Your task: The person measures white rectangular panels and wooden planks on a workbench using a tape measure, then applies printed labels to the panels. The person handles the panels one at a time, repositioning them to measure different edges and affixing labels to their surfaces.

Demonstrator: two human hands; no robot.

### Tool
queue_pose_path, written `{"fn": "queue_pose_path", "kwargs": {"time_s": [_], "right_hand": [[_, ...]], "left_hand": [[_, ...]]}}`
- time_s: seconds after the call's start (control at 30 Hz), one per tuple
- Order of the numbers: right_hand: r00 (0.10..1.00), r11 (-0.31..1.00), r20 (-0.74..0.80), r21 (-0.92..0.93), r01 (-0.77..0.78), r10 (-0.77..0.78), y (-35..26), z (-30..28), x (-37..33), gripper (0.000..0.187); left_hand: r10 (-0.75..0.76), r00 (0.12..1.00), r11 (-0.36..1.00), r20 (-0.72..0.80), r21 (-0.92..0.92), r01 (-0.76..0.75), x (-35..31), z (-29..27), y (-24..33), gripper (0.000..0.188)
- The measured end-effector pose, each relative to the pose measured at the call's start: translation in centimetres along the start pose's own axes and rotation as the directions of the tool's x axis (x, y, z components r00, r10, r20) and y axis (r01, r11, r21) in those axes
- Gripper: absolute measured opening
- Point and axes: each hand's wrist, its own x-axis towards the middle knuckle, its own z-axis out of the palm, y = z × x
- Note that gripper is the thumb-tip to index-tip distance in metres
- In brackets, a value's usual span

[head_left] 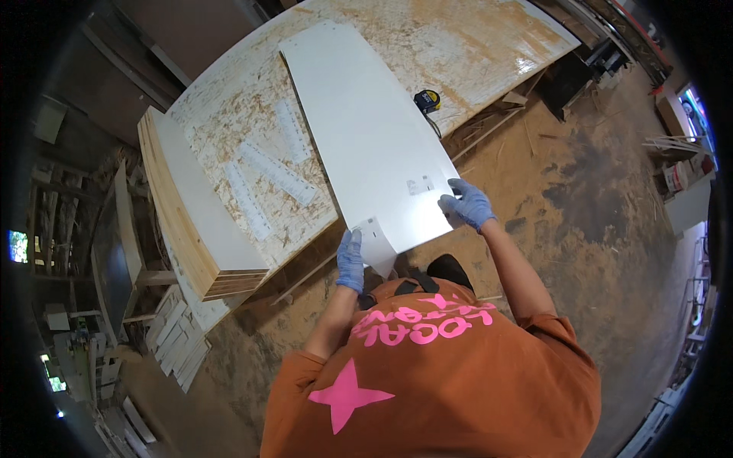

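Note:
A long white board lies on the worktable, its near end jutting past the edge toward me. My left hand, in a blue glove, is closed at the board's near left corner, on the edge of a white printed paper sheet that hangs partly over the board's end. My right hand, gloved too, grips the board's right edge near its near corner, with thumb and fingers bent around it. A small printed label lies on the board between the hands. The undersides of both hands' grips are hidden.
Left of the board, several printed label strips lie on the scuffed worktable. A stack of white-topped boards stands at the table's left. A black and yellow tape measure sits against the board's right edge. Wood offcuts lie lower left.

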Motion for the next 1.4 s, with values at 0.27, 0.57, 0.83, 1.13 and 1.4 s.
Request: {"fn": "queue_pose_path", "kwargs": {"time_s": [0.27, 0.57, 0.83, 1.13, 1.4], "right_hand": [[0.945, 0.899, -0.094, -0.351, 0.263, -0.313, 1.6, -5.0, 15.7, 0.062], [0.871, 0.588, 0.288, -0.649, 0.483, -0.398, 0.2, -3.9, 32.6, 0.084], [0.881, 0.776, 0.316, -0.429, 0.463, -0.352, -0.6, -5.9, 32.4, 0.073], [0.815, 0.593, 0.485, 0.772, -0.23, -0.316, 1.4, -6.7, 17.0, 0.053], [0.802, 0.716, 0.474, 0.693, -0.084, -0.364, -1.4, -3.0, 7.8, 0.058]], "left_hand": [[0.088, 0.976, 0.996, -0.199, 0.008, -0.088, -1.2, 2.3, 6.5, 0.033], [0.324, 0.779, 0.926, -0.537, 0.349, -0.145, -4.2, 7.0, 9.8, 0.038], [0.602, 0.713, 0.696, -0.358, 0.673, -0.25, -5.2, 7.6, 11.0, 0.026], [0.423, 0.906, 0.487, 0.014, 0.84, -0.24, 0.3, 10.2, 10.4, 0.026], [0.306, 0.942, 0.611, 0.14, 0.729, -0.308, 1.4, 14.2, 10.6, 0.038]]}}
